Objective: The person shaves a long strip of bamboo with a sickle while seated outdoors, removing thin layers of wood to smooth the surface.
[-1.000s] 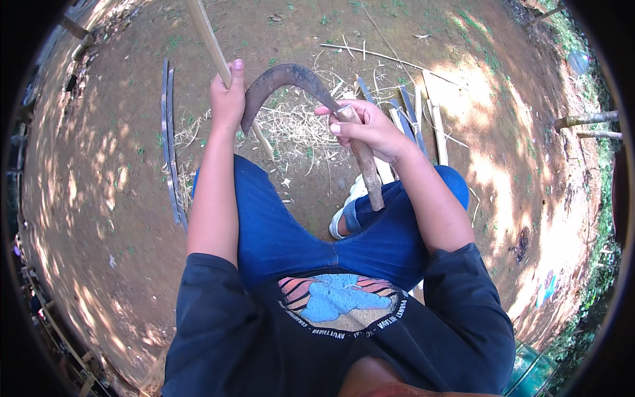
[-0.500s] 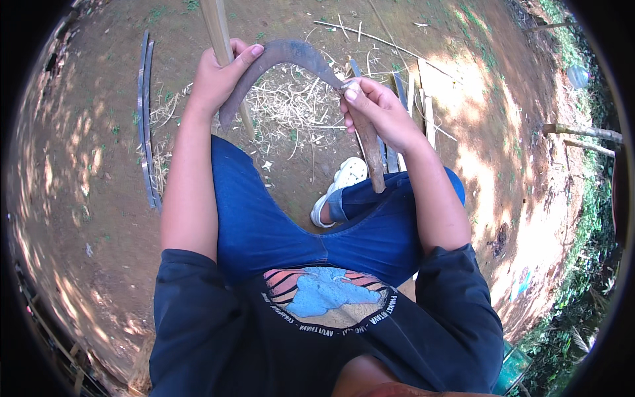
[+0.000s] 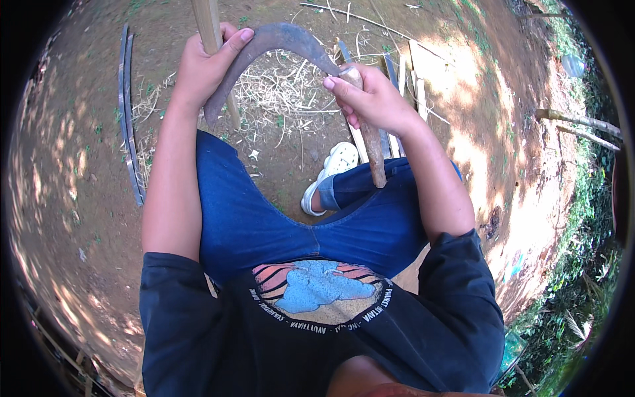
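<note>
Holding sickle (image 3: 284, 36), handle (image 3: 374, 155) part-hidden, wooden strip (image 3: 207, 26) cropped

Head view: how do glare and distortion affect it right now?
Head view: the curved blade is in shade, its outline readable; same head view: sunlit ground at right looks washed out; head view again: dark strips at left appear bowed, perhaps by the lens, and the corners go black.

I make out from afar matt metal sickle blade (image 3: 284, 36), rough wooden handle (image 3: 375, 155), smoother wood strip (image 3: 207, 23), denim jeans (image 3: 238, 205), plastic-looking clog (image 3: 342, 159)
</note>
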Tool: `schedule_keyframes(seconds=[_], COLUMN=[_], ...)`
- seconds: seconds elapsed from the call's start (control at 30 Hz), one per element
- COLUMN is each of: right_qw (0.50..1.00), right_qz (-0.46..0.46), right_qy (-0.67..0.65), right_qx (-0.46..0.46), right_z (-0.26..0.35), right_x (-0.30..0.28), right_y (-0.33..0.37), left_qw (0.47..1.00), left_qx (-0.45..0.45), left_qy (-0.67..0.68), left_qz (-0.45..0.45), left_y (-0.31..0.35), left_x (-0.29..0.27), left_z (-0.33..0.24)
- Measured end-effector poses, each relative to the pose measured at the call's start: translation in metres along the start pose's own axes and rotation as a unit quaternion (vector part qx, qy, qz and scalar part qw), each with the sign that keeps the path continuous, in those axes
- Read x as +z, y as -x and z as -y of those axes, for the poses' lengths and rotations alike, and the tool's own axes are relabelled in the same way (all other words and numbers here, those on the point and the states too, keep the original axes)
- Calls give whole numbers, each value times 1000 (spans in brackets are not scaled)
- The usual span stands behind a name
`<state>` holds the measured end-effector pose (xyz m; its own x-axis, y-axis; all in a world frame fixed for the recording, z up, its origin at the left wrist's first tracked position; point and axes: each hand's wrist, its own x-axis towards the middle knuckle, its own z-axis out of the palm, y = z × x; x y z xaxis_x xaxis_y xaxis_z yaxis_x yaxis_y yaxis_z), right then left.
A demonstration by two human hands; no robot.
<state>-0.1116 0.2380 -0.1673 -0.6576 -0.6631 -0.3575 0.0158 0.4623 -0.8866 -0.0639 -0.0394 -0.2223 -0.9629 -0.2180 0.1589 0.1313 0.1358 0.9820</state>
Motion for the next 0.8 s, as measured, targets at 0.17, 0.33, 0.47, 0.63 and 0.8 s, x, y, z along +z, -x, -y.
schedule_keyframes(seconds=[0.17, 0.33, 0.47, 0.63, 0.8], right_qw=[1000, 999, 998, 995, 992], right_qz=[16, 36, 56, 88, 111], right_qy=[4, 16, 18, 22, 30], right_qx=[9, 20, 29, 37, 50], right_z=[1, 0, 1, 1, 0], right_x=[-3, -8, -11, -14, -16], right_y=[3, 8, 11, 13, 16], left_qw=[1000, 1000, 999, 999, 999], left_qx=[-6, -5, -18, 26, 34], left_qy=[-29, -16, -32, -29, -25], left_qz=[8, 16, 17, 13, 28], left_y=[0, 0, 0, -4, -4], left_x=[0, 5, 8, 11, 15], left_z=[0, 0, -3, 3, 0])
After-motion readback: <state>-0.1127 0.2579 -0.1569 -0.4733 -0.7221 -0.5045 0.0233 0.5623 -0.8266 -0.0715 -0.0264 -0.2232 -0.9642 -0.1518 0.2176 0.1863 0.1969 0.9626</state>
